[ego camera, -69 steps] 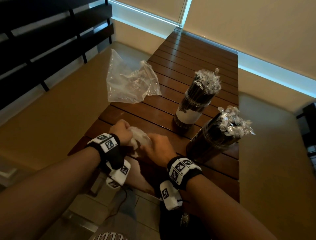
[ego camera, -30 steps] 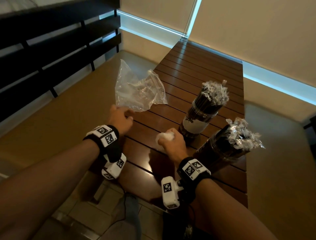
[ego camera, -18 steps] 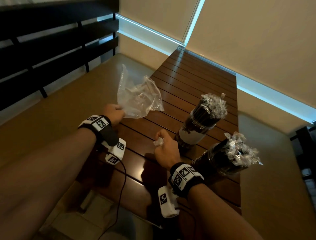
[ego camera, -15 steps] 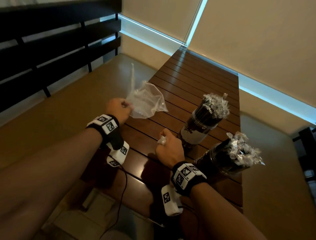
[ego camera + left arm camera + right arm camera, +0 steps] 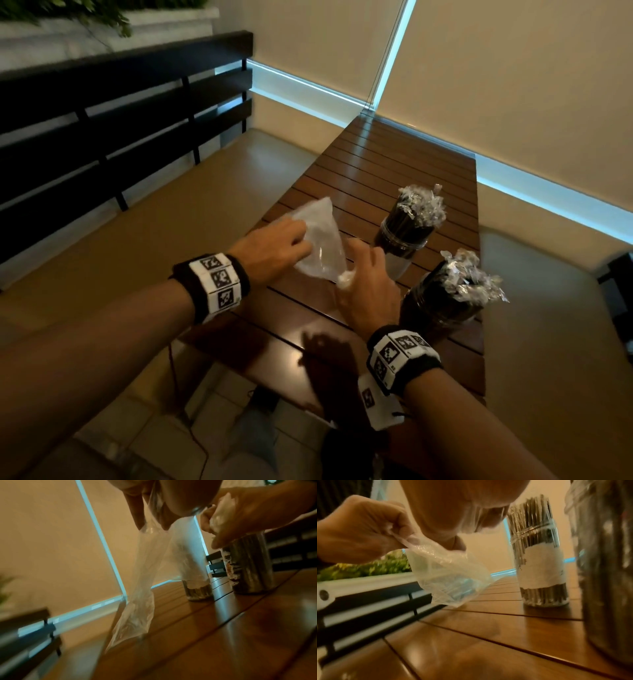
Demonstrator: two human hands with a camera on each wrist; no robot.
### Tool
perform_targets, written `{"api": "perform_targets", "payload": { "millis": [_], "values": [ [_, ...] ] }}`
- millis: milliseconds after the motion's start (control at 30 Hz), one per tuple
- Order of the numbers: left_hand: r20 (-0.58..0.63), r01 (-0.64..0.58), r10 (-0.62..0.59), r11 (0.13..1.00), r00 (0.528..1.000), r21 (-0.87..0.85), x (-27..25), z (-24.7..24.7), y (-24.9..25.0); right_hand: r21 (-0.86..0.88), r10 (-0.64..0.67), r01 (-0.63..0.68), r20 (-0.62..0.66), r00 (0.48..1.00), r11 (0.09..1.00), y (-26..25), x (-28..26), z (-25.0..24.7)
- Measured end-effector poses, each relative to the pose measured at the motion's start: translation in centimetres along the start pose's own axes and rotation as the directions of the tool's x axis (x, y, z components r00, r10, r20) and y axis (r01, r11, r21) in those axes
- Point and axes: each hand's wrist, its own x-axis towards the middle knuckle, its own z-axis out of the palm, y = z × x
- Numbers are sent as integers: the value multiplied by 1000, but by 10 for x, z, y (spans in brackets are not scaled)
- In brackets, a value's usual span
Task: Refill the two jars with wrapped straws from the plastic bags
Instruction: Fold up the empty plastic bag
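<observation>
While it hangs just above the table [image 5: 394, 178], an empty clear plastic bag [image 5: 320, 246] is pinched at its top edge by the left hand [image 5: 270, 251]. A crumpled white wad of plastic [image 5: 345, 280] is clutched in the right hand [image 5: 368, 291], whose fingers are curled beside the bag. Just beyond the right hand, two jars are seen packed with wrapped straws: a labelled jar [image 5: 406, 236] and a nearer jar [image 5: 442, 301].

Slatted wooden table [image 5: 394, 164], beige blinds [image 5: 513, 85], dark railing [image 5: 120, 113]
</observation>
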Motion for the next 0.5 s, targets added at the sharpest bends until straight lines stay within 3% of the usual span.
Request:
{"api": "perform_targets", "payload": {
  "millis": [67,133,200,367,500],
  "values": [
    [160,145,-130,986,979,-82,-20,15,6,-193,-123,155,167,978,969,8,-10,9],
    [238,228,-192,964,952,-134,-35,23,10,-309,-95,193,307,947,931,15,-18,25],
    [293,237,-170,948,941,-212,-46,32,14,-365,-75,220,371,926,905,20,-25,41],
    [501,182,-108,978,859,-101,-64,47,6,-353,-166,359,473,865,864,34,-29,57],
    [584,283,-199,958,787,-54,-68,54,-1,-256,-232,431,559,796,865,33,-39,62]
  ]
}}
